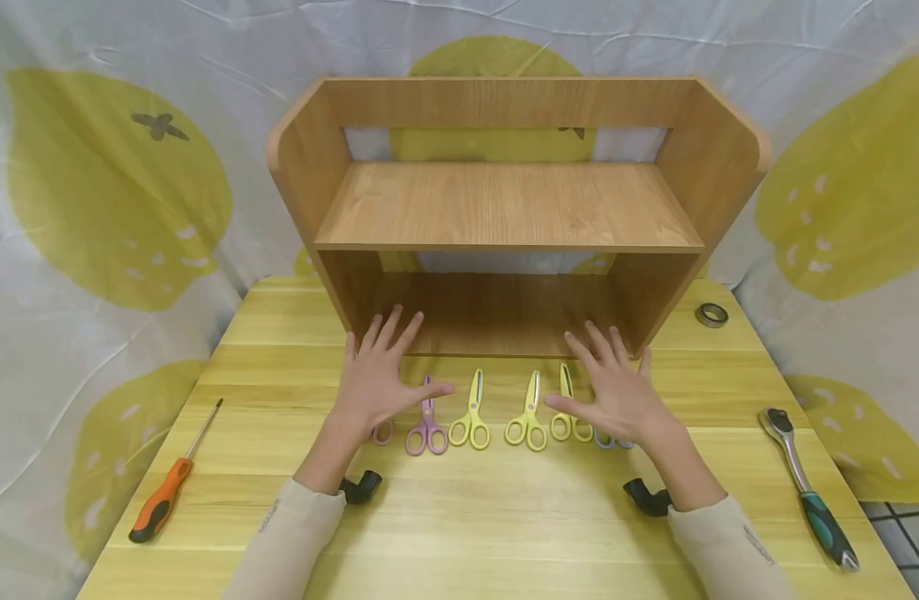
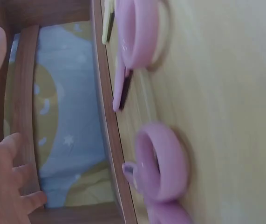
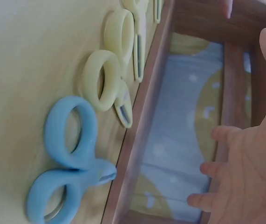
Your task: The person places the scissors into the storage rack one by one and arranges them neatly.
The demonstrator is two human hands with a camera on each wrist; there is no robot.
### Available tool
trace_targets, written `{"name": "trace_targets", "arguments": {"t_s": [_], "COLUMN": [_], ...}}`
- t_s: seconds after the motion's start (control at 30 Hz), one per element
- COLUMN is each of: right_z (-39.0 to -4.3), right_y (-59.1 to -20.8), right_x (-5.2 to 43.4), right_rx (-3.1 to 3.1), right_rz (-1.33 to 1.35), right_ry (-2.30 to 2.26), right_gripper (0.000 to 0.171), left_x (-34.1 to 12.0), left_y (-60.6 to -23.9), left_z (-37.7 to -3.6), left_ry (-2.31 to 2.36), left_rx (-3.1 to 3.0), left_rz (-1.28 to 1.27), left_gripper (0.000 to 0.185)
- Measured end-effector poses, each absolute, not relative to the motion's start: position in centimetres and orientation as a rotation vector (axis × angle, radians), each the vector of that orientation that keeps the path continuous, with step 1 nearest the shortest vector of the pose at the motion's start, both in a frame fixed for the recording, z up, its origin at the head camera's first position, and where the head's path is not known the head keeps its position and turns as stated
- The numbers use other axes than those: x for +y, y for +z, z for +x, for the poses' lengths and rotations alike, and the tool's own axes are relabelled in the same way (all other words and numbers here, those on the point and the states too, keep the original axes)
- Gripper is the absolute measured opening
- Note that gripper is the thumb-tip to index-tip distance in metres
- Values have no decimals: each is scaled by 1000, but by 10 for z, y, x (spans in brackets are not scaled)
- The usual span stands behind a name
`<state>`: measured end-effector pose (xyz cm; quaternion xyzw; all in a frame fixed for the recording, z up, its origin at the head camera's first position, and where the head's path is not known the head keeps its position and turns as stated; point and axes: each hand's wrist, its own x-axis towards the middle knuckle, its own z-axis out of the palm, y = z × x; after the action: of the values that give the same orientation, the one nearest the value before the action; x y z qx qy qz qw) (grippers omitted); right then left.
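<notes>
left hand (image 1: 378,379): fingers spread flat, gripping nothing, above pink plastic scissors (image 1: 382,432) beside purple plastic scissors (image 1: 427,421) | right hand (image 1: 616,390): fingers spread, gripping nothing, over blue plastic scissors (image 1: 606,441) | row lies on pale wooden table (image 1: 459,525), just before brown wooden shelf unit (image 1: 507,204)

A pale yellow wood-grain table (image 1: 504,517) carries a medium-brown wooden shelf unit (image 1: 507,204). In front of the shelf unit lie pink scissors (image 1: 427,417), three yellow-green scissors (image 1: 471,412) and light blue scissors (image 3: 70,161). Left of it lies a screwdriver (image 1: 167,487) with an orange and black handle; right of it, a silver ratchet wrench (image 1: 807,487) with a teal and black grip. The backdrop cloth (image 1: 114,183) is white with large olive-yellow blotches.
</notes>
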<state>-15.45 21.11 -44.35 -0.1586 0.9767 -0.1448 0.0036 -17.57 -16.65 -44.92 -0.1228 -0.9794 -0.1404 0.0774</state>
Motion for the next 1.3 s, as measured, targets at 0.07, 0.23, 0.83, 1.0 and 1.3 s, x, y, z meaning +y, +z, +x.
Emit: {"name": "trace_targets", "arguments": {"t_s": [0.07, 0.23, 0.83, 1.0, 1.3], "right_z": [-151, -143, -99, -90, -85], "right_y": [-444, -443, -450, -458, -475], "right_x": [215, 224, 261, 269, 285], "right_rx": [3059, 3090, 3022, 2995, 2981], "right_rz": [-493, -515, -370, -298, -324], "right_ry": [-478, -537, -941, -966, -1033], "right_gripper": [102, 99, 83, 74, 61], "left_x": [-171, -182, -211, -215, -220], "left_y": [-448, -445, -455, -457, -457], "left_z": [-175, -171, -178, -184, -193], "left_ry": [-448, -570, -1056, -1177, -1330], "left_rx": [-2895, -2806, -2288, -2191, -2180], "left_rz": [-365, -359, -244, -129, 51], "left_gripper": [120, 118, 100, 87, 72]}}
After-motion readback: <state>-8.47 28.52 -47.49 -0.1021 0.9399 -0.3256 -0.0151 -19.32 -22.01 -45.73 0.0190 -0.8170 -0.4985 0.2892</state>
